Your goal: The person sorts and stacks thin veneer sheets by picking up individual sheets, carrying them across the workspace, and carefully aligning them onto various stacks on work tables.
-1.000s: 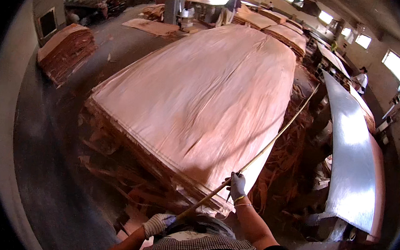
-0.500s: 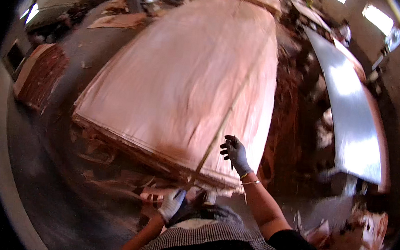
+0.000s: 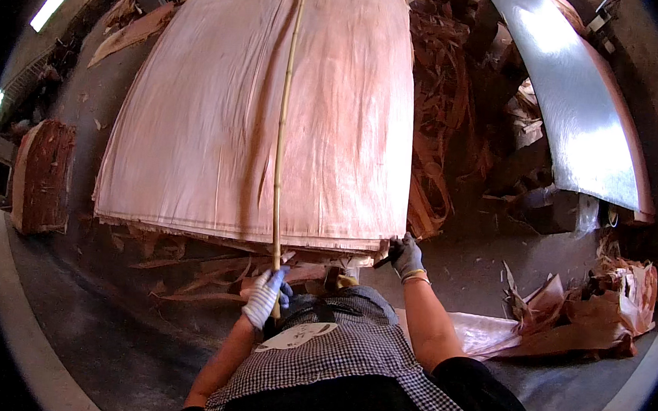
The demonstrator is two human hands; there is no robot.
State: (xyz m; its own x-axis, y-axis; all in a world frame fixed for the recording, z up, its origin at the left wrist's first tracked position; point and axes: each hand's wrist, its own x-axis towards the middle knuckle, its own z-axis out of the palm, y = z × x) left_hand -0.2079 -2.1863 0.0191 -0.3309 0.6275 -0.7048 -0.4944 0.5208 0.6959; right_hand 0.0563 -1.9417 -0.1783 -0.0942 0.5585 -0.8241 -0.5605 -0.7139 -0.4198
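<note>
A tall stack of thin pinkish wood veneer sheets (image 3: 343, 129) spreads out in front of me. Down its length lies a long bamboo pole (image 3: 283, 125), its near end coming past the front edge toward my waist. My left hand (image 3: 262, 297), in a white and blue-grey glove, is wrapped round that near end. At the stack's near right corner is my right hand (image 3: 407, 258) in a dark grey glove, fingers bent in at the sheet edges. A thin dark shape shows by those fingers; whether it is a tool or part of the glove is unclear.
Torn veneer strips (image 3: 435, 136) are heaped along the stack's right side, and more scraps (image 3: 584, 303) lie at right. Beyond stands a shiny metal-topped table (image 3: 576, 109). A veneer bundle (image 3: 41, 175) rests on the floor at far left.
My right hand has come down from above the sheets to the near right corner, its spread fingers now bent. The view has tipped downward; my left hand stays on the pole.
</note>
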